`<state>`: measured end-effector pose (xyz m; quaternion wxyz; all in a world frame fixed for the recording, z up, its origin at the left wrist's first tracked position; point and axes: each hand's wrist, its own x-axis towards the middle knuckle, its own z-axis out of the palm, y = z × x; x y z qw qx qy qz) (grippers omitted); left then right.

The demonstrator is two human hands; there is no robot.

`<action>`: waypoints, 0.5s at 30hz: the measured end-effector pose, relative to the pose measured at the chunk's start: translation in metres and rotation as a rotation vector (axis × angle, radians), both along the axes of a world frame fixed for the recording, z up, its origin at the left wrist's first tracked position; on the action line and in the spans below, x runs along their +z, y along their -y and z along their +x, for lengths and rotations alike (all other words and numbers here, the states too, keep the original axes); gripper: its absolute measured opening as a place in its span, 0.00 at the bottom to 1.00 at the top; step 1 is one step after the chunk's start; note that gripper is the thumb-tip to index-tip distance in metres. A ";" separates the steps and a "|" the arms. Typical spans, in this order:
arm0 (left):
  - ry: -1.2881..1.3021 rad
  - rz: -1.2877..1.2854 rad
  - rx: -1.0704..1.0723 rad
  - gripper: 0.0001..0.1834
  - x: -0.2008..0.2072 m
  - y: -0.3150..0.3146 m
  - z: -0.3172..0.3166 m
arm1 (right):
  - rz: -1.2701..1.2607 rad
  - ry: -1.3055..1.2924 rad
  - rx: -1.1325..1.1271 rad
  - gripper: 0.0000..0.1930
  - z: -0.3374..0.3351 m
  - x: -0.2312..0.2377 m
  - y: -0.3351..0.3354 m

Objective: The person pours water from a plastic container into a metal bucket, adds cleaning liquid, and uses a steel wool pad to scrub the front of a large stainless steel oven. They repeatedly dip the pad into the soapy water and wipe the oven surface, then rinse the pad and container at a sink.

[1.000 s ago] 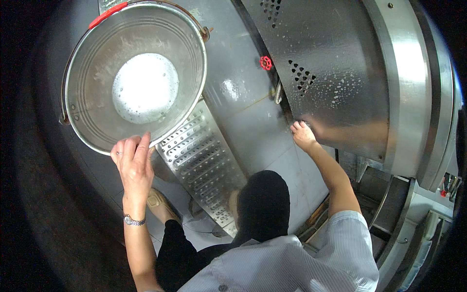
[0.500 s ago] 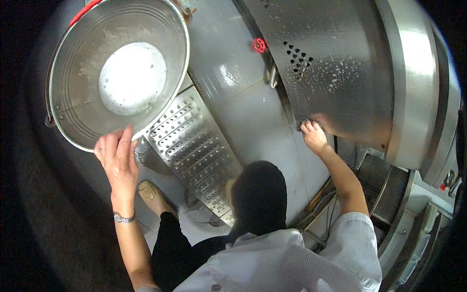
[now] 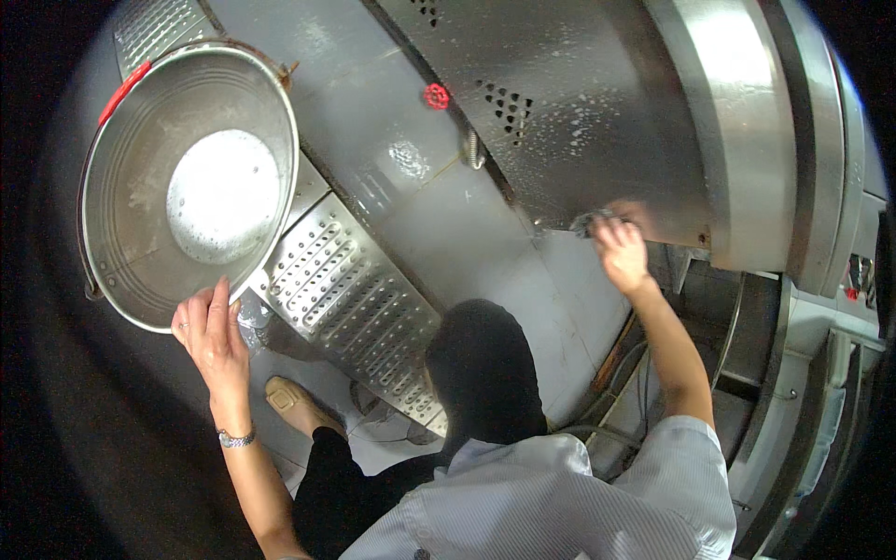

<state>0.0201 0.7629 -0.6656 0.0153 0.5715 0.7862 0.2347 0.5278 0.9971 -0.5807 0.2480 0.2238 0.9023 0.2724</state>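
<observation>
A large metal bucket (image 3: pixel 126 191) with a red handle grip holds white, foamy liquid (image 3: pixel 224 196). My left hand (image 3: pixel 213 327) is closed on its near rim, thumb on top. To the right, my right hand (image 3: pixel 618 247) presses a dark, wiry scouring pad (image 3: pixel 588 224) against the lower edge of a stainless steel panel (image 3: pixel 644 140). Motion blurs the fingers there, and they partly cover the pad. White suds spots (image 3: pixel 583 121) dot the panel near a cluster of dark holes.
A perforated metal drain cover (image 3: pixel 345 289) runs across the wet grey tile floor (image 3: pixel 485 252) beside my feet. At the panel's left edge are a red valve wheel (image 3: pixel 436 96) and a short metal hose (image 3: pixel 474 149). Cables (image 3: pixel 607 420) lie under the equipment.
My right hand with the scouring pad has slid rightward along the panel's lower edge. The whole view has shifted, so the panel appears farther left. My left hand stays on the bucket rim.
</observation>
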 end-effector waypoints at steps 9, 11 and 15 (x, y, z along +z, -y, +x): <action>0.013 0.013 -0.049 0.16 -0.002 -0.003 -0.001 | -0.137 -0.086 -0.755 0.21 -0.039 -0.031 -0.004; 0.025 0.008 -0.060 0.16 -0.001 -0.006 0.000 | 0.000 -0.053 -0.051 0.21 -0.025 -0.096 -0.010; 0.026 -0.006 -0.013 0.16 0.004 0.001 -0.002 | 0.138 -0.171 -0.138 0.22 -0.083 -0.048 -0.047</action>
